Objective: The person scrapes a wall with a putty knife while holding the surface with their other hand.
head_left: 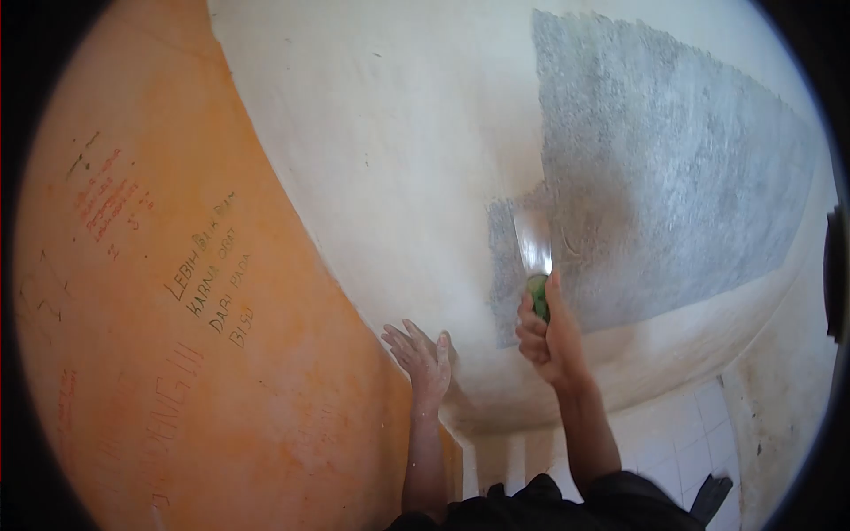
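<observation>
My right hand (547, 341) is wrapped round the green handle of a scraper (535, 243). Its shiny metal blade points up and lies at the lower left part of a rough grey patch (655, 168) on the cream wall (390, 159). Lower and to the left, my left hand (423, 358) has its fingers spread near the cream wall, close to the orange wall. Nothing is in it, and its fingers look dusty. Whether its fingertips touch the wall I cannot tell.
An orange wall (257, 389) with handwriting in green and red fills the left side. White floor tiles (691, 442) show at the bottom right, with a dark object (711, 497) over them. Another dark object (836, 274) is at the right edge.
</observation>
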Motion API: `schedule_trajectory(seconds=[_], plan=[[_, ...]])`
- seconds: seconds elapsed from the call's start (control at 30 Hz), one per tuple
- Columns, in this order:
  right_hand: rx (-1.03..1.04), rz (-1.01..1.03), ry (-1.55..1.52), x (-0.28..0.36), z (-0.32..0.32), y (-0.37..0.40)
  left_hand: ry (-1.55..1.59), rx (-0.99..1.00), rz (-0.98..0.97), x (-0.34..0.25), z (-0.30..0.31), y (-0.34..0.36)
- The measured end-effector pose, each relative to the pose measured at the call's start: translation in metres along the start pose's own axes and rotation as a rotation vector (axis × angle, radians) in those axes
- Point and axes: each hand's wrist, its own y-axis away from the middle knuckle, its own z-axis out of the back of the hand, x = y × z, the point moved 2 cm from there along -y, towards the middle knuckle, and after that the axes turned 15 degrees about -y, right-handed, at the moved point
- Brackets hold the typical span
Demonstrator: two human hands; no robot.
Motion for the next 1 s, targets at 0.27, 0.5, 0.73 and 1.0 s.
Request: schedule_trajectory(seconds=[0.27, 0.5, 0.73, 1.0], plan=[[0.079, 0.055, 0.127, 0.008, -0.052, -0.024, -0.045, -0.046, -0.043, 0.0, 0.002, 0.005], [-0.03, -0.022, 0.051, -0.003, -0.033, -0.021, -0.067, -0.003, -0.078, 0.005, 0.009, 0.009], [0.052, -0.007, 0.057, -0.023, 0.004, -0.015, 0.162, -0.008, -0.035, -0.01, 0.033, 0.014], [0.215, -0.006, 0.132, 0.021, -0.055, -0.03, 0.414, 0.079, 0.085, -0.05, 0.054, 0.023]])
